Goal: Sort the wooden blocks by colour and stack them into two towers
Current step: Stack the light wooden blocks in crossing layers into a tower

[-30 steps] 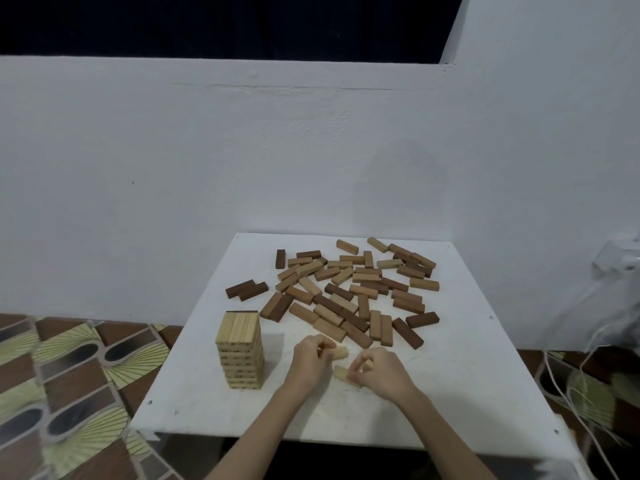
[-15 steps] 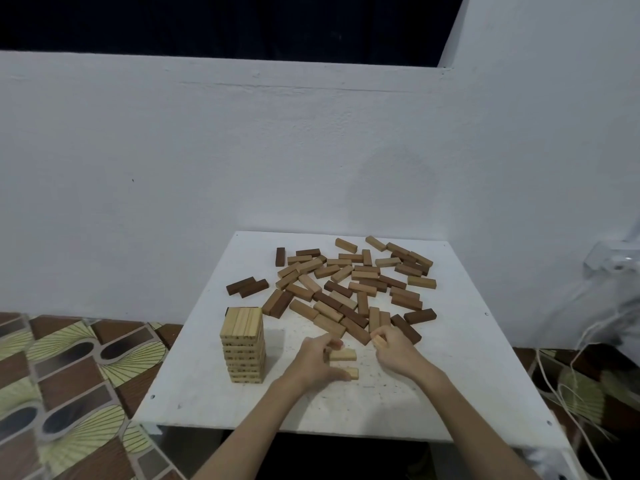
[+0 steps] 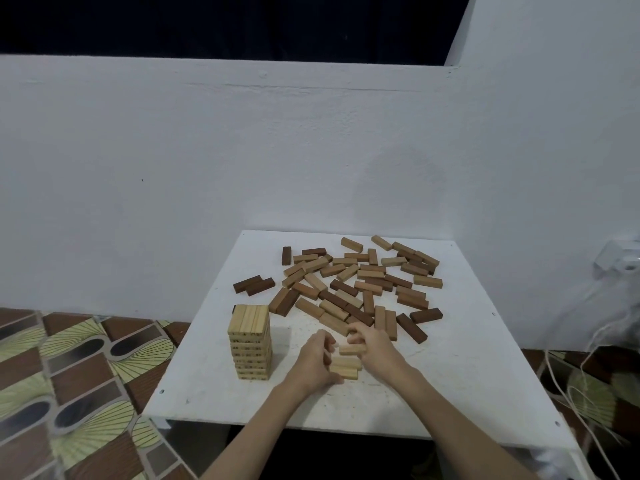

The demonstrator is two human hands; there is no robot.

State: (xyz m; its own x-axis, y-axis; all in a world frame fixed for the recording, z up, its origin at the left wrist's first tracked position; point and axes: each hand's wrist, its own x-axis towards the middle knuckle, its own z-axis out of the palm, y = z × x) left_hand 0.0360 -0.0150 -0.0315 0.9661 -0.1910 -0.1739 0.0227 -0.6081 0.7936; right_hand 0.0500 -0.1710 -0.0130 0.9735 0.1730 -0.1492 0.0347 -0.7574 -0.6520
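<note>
A tower of pale wooden blocks stands near the front left of the white table. Right of it, three pale blocks lie side by side between my hands. My left hand curls round their left ends, thumb at the nearest block. My right hand grips their right ends, fingers bent over the farthest one. A scattered heap of mid-brown and dark-brown blocks covers the far half of the table.
Two dark blocks lie apart at the left of the heap. A white wall rises right behind the table. Patterned floor tiles show at the left, and white cables hang by the table's right side.
My right hand came back from the heap with a third pale block and set it beside the other two. Both hands now close on the row from either end.
</note>
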